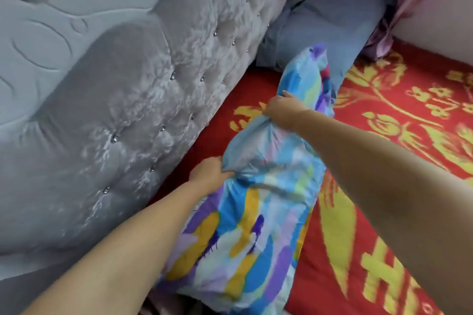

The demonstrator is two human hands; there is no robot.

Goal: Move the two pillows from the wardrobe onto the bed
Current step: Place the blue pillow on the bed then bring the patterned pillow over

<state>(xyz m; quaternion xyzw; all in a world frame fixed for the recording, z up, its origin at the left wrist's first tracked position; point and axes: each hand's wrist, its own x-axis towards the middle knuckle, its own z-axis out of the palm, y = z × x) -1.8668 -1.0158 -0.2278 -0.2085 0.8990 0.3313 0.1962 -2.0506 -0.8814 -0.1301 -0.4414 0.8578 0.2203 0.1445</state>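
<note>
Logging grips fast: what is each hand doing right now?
Left hand: closed, gripping the colourful pillow.
Right hand: closed, gripping the same pillow further up.

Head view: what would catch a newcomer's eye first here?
The multicoloured pillow stands out most, lying along the middle of the red and yellow bedspread, bunched in the left hand and right hand. Left of it rises the grey tufted headboard. A blue pillow lies beyond, against the headboard.

no readable text, labels or numbers; yellow pattern on red bed cover (399,115) illegible.
</note>
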